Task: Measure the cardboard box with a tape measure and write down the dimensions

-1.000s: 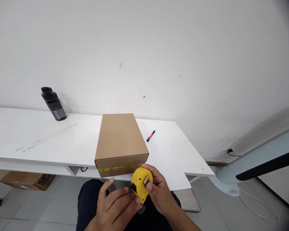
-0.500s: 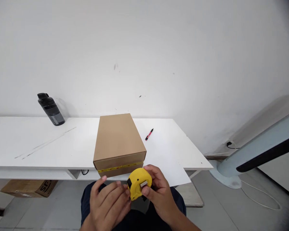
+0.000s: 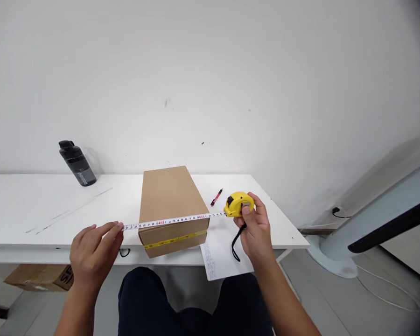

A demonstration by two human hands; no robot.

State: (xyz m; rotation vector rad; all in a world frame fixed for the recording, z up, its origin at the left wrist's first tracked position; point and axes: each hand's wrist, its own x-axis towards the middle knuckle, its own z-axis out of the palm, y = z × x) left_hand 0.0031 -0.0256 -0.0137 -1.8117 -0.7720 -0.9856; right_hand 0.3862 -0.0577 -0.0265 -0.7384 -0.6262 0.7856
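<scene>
My right hand (image 3: 257,228) is closed around a yellow tape measure (image 3: 238,204), whose black wrist strap dangles below. From its case the white numbered blade (image 3: 182,219) runs out to the left. My left hand (image 3: 96,249) pinches the blade's free end between thumb and fingers. The blade spans the near top edge of a brown cardboard box (image 3: 171,193) and reaches past it on both sides. Yellow printed tape (image 3: 177,240) runs across the box's front face. I cannot tell whether the blade touches the box.
A red and black pen (image 3: 216,197) lies on the white table (image 3: 126,205), right of the box. Paper with handwriting (image 3: 219,261) overhangs the front edge. A dark bottle (image 3: 77,163) stands at left. Another carton (image 3: 38,276) sits underneath; a pale-blue column appliance (image 3: 381,214) stands right.
My hands have moved apart and up from my lap. The blade is now drawn out between them, over the box's near edge. The strap and the writing on the paper now show.
</scene>
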